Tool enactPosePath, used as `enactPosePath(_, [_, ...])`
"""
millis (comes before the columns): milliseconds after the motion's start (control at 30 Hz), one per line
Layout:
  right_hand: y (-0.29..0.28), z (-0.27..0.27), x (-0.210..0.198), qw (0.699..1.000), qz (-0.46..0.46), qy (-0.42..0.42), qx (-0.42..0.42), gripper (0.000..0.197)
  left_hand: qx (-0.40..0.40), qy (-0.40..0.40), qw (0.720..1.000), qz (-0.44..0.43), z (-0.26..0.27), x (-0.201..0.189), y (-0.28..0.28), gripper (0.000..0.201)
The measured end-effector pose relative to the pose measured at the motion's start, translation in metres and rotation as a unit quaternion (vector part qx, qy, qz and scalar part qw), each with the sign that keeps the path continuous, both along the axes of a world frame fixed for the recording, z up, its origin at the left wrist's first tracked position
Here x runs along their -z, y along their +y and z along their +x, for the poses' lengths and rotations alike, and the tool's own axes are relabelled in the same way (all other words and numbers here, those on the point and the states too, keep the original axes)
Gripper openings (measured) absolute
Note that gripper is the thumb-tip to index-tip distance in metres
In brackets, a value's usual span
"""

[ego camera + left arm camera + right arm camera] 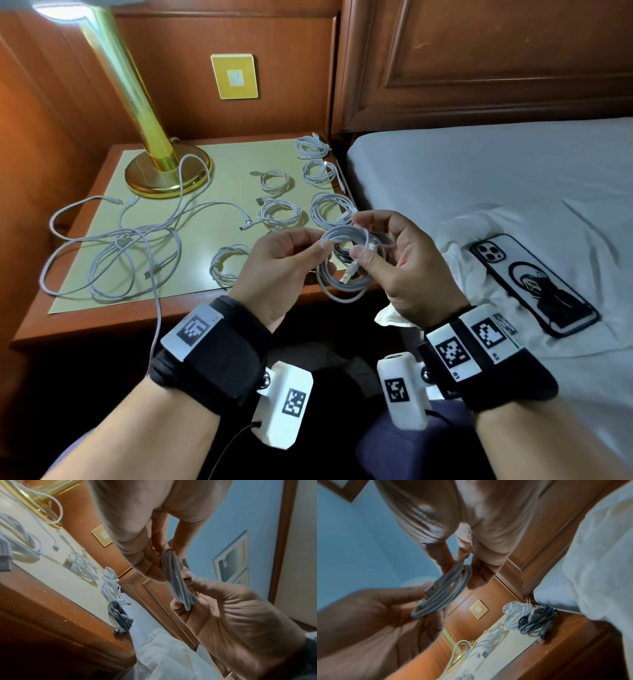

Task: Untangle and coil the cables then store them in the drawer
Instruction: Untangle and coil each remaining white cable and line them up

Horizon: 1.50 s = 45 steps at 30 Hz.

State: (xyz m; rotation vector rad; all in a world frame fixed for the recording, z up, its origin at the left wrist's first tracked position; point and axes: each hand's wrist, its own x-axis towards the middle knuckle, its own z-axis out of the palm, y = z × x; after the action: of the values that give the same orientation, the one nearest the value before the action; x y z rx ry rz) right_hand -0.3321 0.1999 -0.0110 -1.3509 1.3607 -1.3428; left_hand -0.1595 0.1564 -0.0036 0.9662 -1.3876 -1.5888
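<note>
Both wrists, strapped in black bands with white marker tags, sit lowest in the head view, and just past them the left hand (274, 270) and the right hand (404, 260) share one white coiled cable (342, 274), held up in the air over the near right corner of the tabletop (102, 310). Left fingers (308, 246) curl around the upper left arc of the loops, thumb pressed against the bundle; right fingers (371, 219) wrap over the top right of it, while the right thumb and forefinger pinch the cable's USB plug (347, 275) against the coil. Seen from the left wrist, that same bundle (178, 580) runs between the two palms, the plug tip clamped at the right fingertips. Right of the hands, a phone (534, 284) in a printed case lies face down on the white bed sheet (479, 178). Beyond the hands, several finished white coils (279, 212) rest on the tabletop in loose rows toward its right edge, and a dark grey coil (537, 619) sits at the near right corner beside them. Further left sprawls a tangle of loose white cables (116, 246), one strand hanging over the front edge. Farthest back stands a brass lamp (161, 171), a loop of cable draped over its base, with a yellow wall switch (234, 76) on the wood panel behind.
</note>
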Motion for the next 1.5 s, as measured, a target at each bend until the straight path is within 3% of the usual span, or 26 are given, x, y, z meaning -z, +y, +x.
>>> enactPosePath(100, [-0.001, 0.000, 0.004, 0.994, -0.005, 0.096, 0.053, 0.032, 0.009, -0.036, 0.999, -0.033, -0.005, 0.001, 0.002, 0.009])
enactPosePath(233, [-0.006, 0.007, 0.013, 0.964, -0.021, 0.227, 0.139, 0.033, 0.003, -0.084, 0.993, -0.084, -0.015, 0.001, 0.006, 0.011])
enactPosePath(333, [-0.007, 0.003, 0.011, 0.976, -0.019, 0.182, 0.117, 0.029, -0.027, -0.086, 0.993, -0.082, -0.011, 0.000, 0.003, 0.008])
enactPosePath(400, [-0.007, -0.003, 0.005, 0.993, 0.019, 0.101, 0.053, 0.026, -0.042, -0.091, 0.992, -0.077, -0.005, 0.000, 0.000, 0.019])
enactPosePath(533, [-0.002, -0.011, 0.001, 0.995, 0.074, -0.024, -0.056, 0.028, -0.054, -0.092, 0.993, -0.050, 0.002, 0.002, -0.003, 0.010])
enactPosePath(667, [-0.005, -0.014, 0.007, 0.997, 0.069, 0.024, -0.030, 0.033, -0.059, -0.117, 0.990, -0.052, 0.001, 0.006, -0.007, 0.003])
enactPosePath(967, [-0.006, 0.000, 0.011, 0.984, 0.064, 0.154, 0.057, 0.027, -0.007, -0.183, 0.975, -0.123, -0.005, 0.011, -0.003, 0.013])
enactPosePath(1067, [-0.011, 0.001, 0.013, 0.982, 0.070, 0.160, 0.068, 0.024, -0.027, -0.148, 0.982, -0.112, -0.005, 0.012, -0.002, 0.005])
enactPosePath(1167, [-0.013, 0.000, 0.014, 0.986, 0.069, 0.122, 0.089, 0.019, -0.043, -0.100, 0.988, -0.105, -0.007, 0.010, 0.002, 0.013])
enactPosePath(1233, [-0.014, -0.002, 0.013, 0.990, 0.067, 0.066, 0.105, 0.016, -0.039, -0.024, 0.998, -0.031, -0.007, 0.007, 0.003, 0.004])
enactPosePath(1300, [-0.014, -0.005, 0.010, 0.990, 0.058, 0.028, 0.124, 0.013, -0.029, 0.037, 0.998, 0.049, -0.005, 0.005, 0.000, 0.010])
enactPosePath(1500, [-0.008, 0.001, 0.003, 0.992, 0.031, 0.070, 0.102, 0.018, 0.048, -0.106, 0.992, -0.041, -0.010, 0.021, -0.001, 0.015])
